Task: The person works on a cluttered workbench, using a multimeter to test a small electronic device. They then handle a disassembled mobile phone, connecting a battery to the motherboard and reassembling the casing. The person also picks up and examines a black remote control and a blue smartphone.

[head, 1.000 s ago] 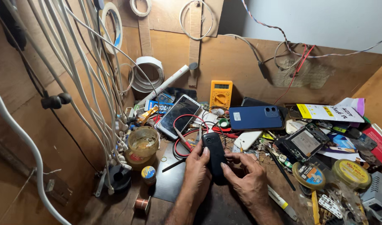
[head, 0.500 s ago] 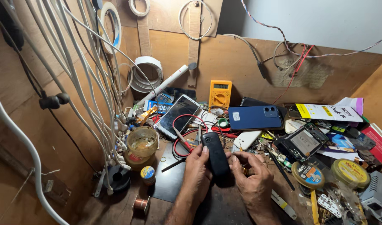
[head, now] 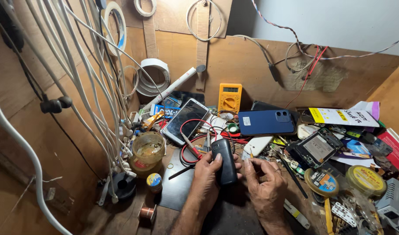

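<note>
the left hand [head: 207, 175] gripped a small black phone [head: 224, 161]; the right hand [head: 263, 182], fingers curled loosely, empty, sat just beside it on the tabletop [head: 177, 196].

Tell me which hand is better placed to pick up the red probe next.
Probably the left hand: the red probe lies just beyond it, though it holds the black phone. The right hand sits farther away, fingertips pinched, seemingly empty.

The small phone [head: 224, 162] is black. At its twelve o'clock a meter [head: 229, 97] is yellow-orange with a grey screen. At two o'clock a bigger phone [head: 266, 122] is dark blue. At ten o'clock the probe leads [head: 191, 146] are red, and a jar [head: 148, 151] at nine o'clock is amber. White cables [head: 84, 78] hang over the brown wooden wall [head: 251, 65]. At three o'clock a round tin [head: 365, 179] is yellow.
</note>
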